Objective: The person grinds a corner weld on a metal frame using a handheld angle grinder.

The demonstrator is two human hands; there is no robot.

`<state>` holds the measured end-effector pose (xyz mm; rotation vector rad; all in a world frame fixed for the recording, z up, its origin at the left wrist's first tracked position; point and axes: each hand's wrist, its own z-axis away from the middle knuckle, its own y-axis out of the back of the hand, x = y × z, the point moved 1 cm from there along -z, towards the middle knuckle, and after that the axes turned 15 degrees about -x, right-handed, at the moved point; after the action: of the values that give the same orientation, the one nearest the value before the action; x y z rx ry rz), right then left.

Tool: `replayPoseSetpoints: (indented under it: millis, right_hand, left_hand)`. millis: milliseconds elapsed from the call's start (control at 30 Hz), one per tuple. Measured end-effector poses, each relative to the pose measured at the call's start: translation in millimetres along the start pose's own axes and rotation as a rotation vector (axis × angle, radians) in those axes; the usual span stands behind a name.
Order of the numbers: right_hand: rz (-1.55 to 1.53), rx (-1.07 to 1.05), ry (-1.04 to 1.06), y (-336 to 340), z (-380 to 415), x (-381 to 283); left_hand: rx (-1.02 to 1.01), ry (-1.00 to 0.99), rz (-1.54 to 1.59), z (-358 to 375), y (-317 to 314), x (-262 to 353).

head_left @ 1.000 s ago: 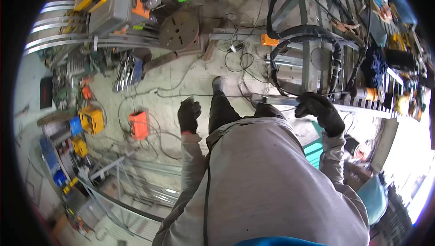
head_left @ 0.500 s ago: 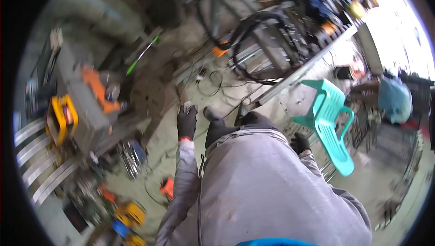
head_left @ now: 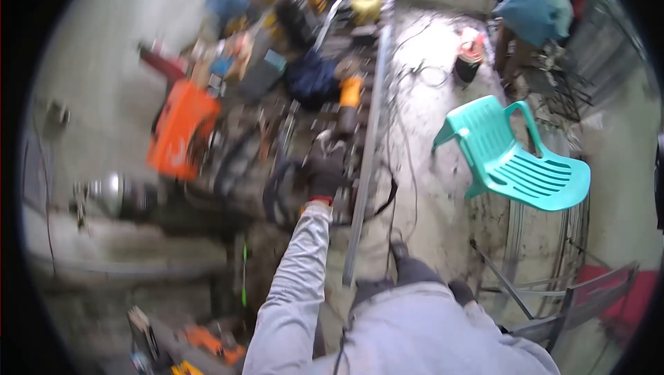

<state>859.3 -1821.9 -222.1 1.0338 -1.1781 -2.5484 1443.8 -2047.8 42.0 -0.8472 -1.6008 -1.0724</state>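
Observation:
The picture is blurred by motion. My left hand [head_left: 325, 176], in a black glove with a red cuff, stretches forward over a cluttered workbench [head_left: 277, 133], beside thick black cables [head_left: 273, 192] and a long metal bar [head_left: 369, 126] along the bench's edge. Blur hides whether its fingers grip anything. My right hand [head_left: 460, 292], also in a black glove, hangs low by my hip, mostly hidden behind my grey sweatshirt. My dark shoe [head_left: 400, 250] stands on the concrete floor near the bar's close end.
A teal plastic chair [head_left: 515, 161] stands on the floor to the right. An orange box [head_left: 181, 129] and several tools crowd the bench. A metal frame [head_left: 546, 299] and a red object lie at lower right. Another person in a blue top [head_left: 536, 5] bends at the far end.
My view has swung round, so the bench now runs up the middle and the chair sits right. My left hand has reached out from near my knee to the bench's cables. My right hand stays low.

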Motion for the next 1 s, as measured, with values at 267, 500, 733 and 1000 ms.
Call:
replayPoseSetpoints:
  millis: [267, 500, 733, 1000]
  right_hand:
    - [-0.958, -0.172, -0.488, 63, 54, -46]
    - [-1.238, 0.03, -0.661, 50, 80, -57]
    - [-1.052, -0.118, -0.409, 44, 53, -35]
    - [-1.021, 0.034, -0.579, 67, -14, -22]
  left_hand:
    - [0.076, 0.387, -0.79, -160, -65, -77]
    - [0.058, 0.516, -0.808, -195, -38, -115]
    - [0.02, 0.336, -0.369, -112, -3, -8]
    - [-0.066, 0.182, -0.181, 131, 85, 54]
